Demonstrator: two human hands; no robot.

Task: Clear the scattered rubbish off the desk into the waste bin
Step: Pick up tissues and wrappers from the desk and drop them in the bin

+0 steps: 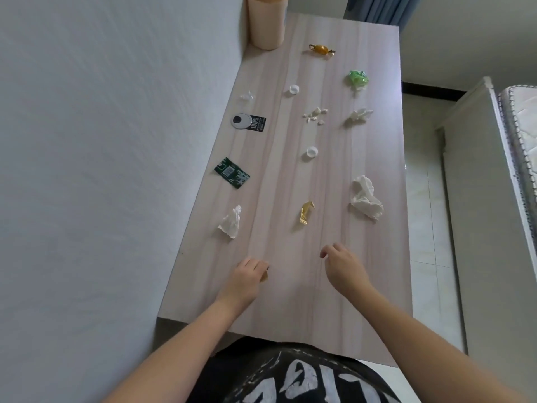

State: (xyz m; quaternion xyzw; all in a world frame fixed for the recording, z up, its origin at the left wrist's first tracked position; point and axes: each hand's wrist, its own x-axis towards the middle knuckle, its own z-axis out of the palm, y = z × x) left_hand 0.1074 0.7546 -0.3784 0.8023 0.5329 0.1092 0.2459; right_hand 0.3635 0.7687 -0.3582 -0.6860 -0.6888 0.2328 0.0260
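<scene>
Wrappers, tissues (365,201), caps, crumbs scattered on desk (279,175); peach bin (266,21) far corner.

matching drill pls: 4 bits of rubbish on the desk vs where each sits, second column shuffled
1. green wrapper
2. gold foil scrap
3. dark green packet
4. amber sweet

A. left edge of the desk, midway along
B. far end, near the peach cylinder
C. right side, far half
D. centre, just ahead of the right hand

Pairs: 1-C, 2-D, 3-A, 4-B
</scene>
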